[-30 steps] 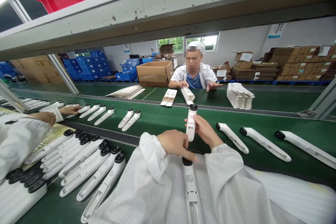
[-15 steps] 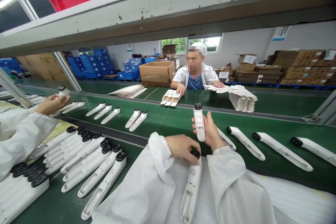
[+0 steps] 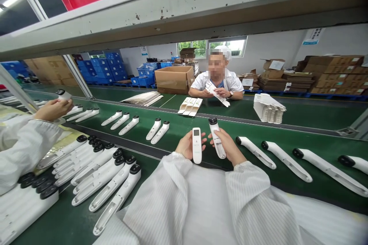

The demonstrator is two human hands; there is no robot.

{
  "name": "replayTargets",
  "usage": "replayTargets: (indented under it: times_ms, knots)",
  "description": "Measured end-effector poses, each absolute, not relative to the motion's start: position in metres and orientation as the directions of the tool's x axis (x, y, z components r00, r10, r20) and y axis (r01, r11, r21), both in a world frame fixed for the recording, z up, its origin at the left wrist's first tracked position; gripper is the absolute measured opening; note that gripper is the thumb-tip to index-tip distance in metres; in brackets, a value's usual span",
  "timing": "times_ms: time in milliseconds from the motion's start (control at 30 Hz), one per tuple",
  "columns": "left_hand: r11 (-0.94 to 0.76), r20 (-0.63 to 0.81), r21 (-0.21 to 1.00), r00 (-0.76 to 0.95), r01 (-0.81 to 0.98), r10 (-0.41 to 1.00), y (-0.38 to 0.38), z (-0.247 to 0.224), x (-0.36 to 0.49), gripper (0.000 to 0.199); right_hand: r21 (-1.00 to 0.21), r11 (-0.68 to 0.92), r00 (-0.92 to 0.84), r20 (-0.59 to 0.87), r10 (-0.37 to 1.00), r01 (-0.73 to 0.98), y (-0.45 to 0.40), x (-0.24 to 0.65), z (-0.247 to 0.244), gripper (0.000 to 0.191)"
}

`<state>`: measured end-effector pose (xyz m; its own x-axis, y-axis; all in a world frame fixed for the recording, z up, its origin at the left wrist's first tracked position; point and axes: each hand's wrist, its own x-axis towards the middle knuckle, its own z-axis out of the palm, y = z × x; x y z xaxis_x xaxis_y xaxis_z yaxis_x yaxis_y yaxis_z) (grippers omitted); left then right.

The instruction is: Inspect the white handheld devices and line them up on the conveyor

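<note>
My left hand [image 3: 185, 146] is closed around a white infrared thermometer [image 3: 197, 149], held upright with its small dark screen and button facing me. Beside it, my right hand [image 3: 231, 148] grips a second infrared thermometer [image 3: 217, 139]; this one has a black head and shows its back with an uncovered battery compartment. The two thermometers are close together but apart, above the green belt [image 3: 178, 128]. To the right of my right hand, several more thermometers [image 3: 287, 160] lie in a spaced row, their open compartments showing.
Many thermometers [image 3: 115, 195] lie packed together at left. A co-worker's hand [image 3: 53, 109] holds another thermometer there. Across the belt, a person [image 3: 217, 76] handles a white carton near small open boxes [image 3: 190, 106] and stacked cartons [image 3: 268, 109]. A metal shelf [image 3: 172, 11] crosses overhead.
My left hand has lifted its thermometer from low in front of me and turned the screen side toward me. The person opposite has picked up a flat carton.
</note>
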<state>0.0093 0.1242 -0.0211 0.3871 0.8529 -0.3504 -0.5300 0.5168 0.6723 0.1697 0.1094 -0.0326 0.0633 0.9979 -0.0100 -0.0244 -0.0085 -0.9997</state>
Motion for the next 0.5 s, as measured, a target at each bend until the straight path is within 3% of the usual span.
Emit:
replayTargets:
  times_ms: [67, 133, 233, 300, 400, 433, 500]
  knots:
    - [0.511, -0.350, 0.675, 0.379, -0.532, 0.857, 0.124, -0.021, 0.011, 0.030, -0.938, -0.047, 0.157, 0.008, 0.988, 0.345, 0.111, 0.173, -0.037, 0.027]
    - [0.483, -0.312, 0.701, 0.383, -0.525, 0.870, 0.123, -0.021, 0.011, 0.034, -0.743, -0.127, 0.214, 0.022, 0.977, 0.658, 0.111, 0.178, -0.042, 0.032]
    - [0.460, -0.300, 0.734, 0.370, -0.499, 0.879, 0.122, -0.020, 0.013, 0.042, -0.492, -0.155, 0.208, 0.054, 0.977, 0.857, 0.109, 0.186, -0.046, 0.034]
    - [0.446, -0.305, 0.735, 0.340, -0.510, 0.890, 0.121, -0.021, 0.016, 0.042, -0.443, -0.113, 0.208, 0.173, 0.963, 0.890, 0.108, 0.186, -0.045, 0.033]
    - [0.358, -0.278, 0.744, 0.225, -0.565, 0.934, 0.121, -0.023, 0.022, 0.026, -0.605, 0.063, 0.173, 0.325, 0.930, 0.794, 0.108, 0.174, -0.037, 0.033]
    - [0.311, -0.250, 0.750, 0.185, -0.584, 0.950, 0.121, -0.024, 0.024, 0.020, -0.699, 0.142, 0.123, 0.315, 0.941, 0.701, 0.107, 0.168, -0.035, 0.033]
    - [0.240, -0.194, 0.756, 0.141, -0.609, 0.971, 0.122, -0.026, 0.027, 0.026, -0.861, 0.224, -0.017, 0.243, 0.970, 0.456, 0.107, 0.156, -0.033, 0.032]
